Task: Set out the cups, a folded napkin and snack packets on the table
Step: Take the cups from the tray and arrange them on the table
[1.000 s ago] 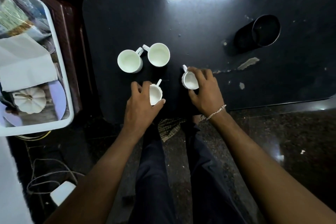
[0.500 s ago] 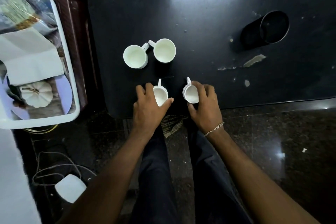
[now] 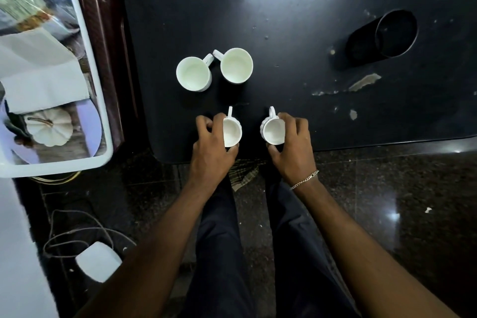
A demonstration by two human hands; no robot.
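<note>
Two small white cups stand near the front edge of the black table (image 3: 296,20), handles pointing away from me. My left hand (image 3: 210,147) grips the left small cup (image 3: 231,132). My right hand (image 3: 290,147) grips the right small cup (image 3: 273,131). Further back stand two larger white cups, one on the left (image 3: 192,73) and one on the right (image 3: 236,65), with their handles nearly touching. A white napkin (image 3: 38,72) and clear snack packets (image 3: 25,2) lie in the white bin (image 3: 102,116) at the left.
A black cylindrical holder (image 3: 382,36) lies on its side at the table's right. A white pumpkin ornament (image 3: 50,128) sits in the bin. A white adapter (image 3: 98,261) with a cable lies on the dark floor. My legs are below the table edge.
Both hands have drawn the two small cups nearer to the front edge, the right cup coming level with the left one. The two larger cups have not moved.
</note>
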